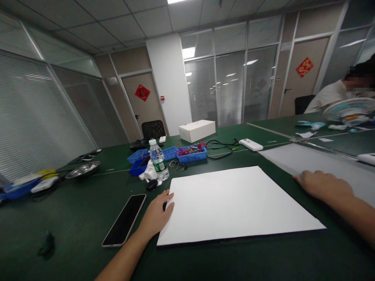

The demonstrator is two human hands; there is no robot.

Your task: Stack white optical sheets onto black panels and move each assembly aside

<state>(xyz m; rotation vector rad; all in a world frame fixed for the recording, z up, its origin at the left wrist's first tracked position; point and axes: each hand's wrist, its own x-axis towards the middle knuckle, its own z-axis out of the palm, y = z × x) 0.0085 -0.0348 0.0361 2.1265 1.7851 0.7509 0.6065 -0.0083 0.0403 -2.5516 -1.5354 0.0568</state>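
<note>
A white rectangular board (pixel 234 207), or a thick sheet, lies flat on the green table before me. My left hand (pixel 158 212) rests at its left edge, thumb and fingertips apart and touching the border. To the right, my right hand (pixel 325 185) is closed at the left edge of a translucent whitish sheet (pixel 281 156); its fingertips are partly hidden. A dark-screened phone (pixel 125 220) lies just left of my left forearm.
Behind the board stand a water bottle (pixel 159 162), glasses (pixel 178 166), blue trays (pixel 191 157) and a white box (pixel 197 130). A white device (pixel 251 144) and black cables lie farther right. At far right, a person sits behind a fan (pixel 350 111). A metal dish (pixel 83 169) is left.
</note>
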